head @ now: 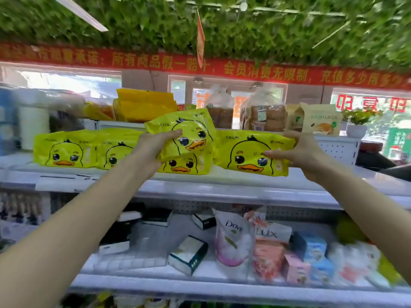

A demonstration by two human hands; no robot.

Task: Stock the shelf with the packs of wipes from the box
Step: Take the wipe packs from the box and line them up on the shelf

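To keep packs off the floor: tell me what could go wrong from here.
1. The left hand holds the tilted pack over another pack; set down askew, it may slide off past the shelf edge.
2. The right hand grips the right pack by its end, close to that edge; released carelessly, it could tip forward onto the Dove pouch below.

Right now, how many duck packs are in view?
5 duck packs: far-left pack, next pack, tilted pack in the left hand, lower pack beneath it, right pack in the right hand, all at the shelf. Others may hide behind.
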